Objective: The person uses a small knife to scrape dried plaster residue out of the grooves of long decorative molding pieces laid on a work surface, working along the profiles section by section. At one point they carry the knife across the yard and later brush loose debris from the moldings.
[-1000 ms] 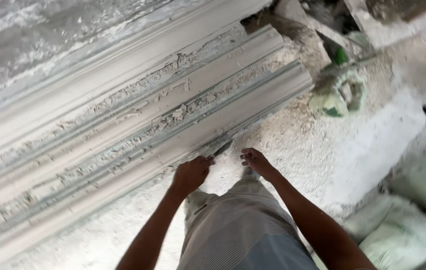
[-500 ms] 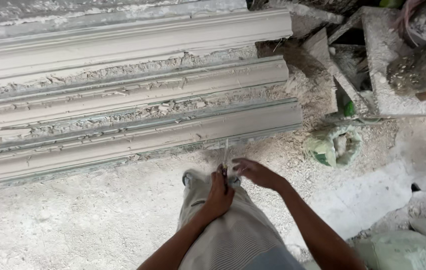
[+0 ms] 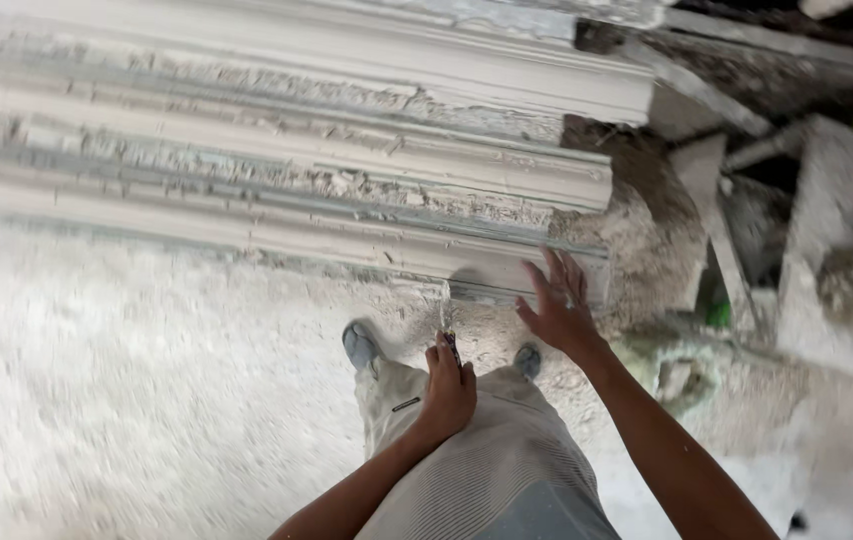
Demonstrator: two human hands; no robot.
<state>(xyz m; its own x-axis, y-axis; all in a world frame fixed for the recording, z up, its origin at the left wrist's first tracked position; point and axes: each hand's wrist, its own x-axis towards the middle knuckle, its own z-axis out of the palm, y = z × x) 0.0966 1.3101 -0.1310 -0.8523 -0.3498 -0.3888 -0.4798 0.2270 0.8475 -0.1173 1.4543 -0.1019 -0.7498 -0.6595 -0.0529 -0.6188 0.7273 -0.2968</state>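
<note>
The long mouldings (image 3: pixel 347 170) look like matt white plaster, smooth on the faces, crumbly along the edges. The floor (image 3: pixel 97 400) is rough and dusty.

No labels, signs or screens show anywhere here. The nearest thing to a package is a crumpled greenish sack (image 3: pixel 685 375) lying on the dusty floor (image 3: pixel 127 400) at the right, just past the end of the mouldings; it is coated in white powder and too blurred to tell more.
</note>
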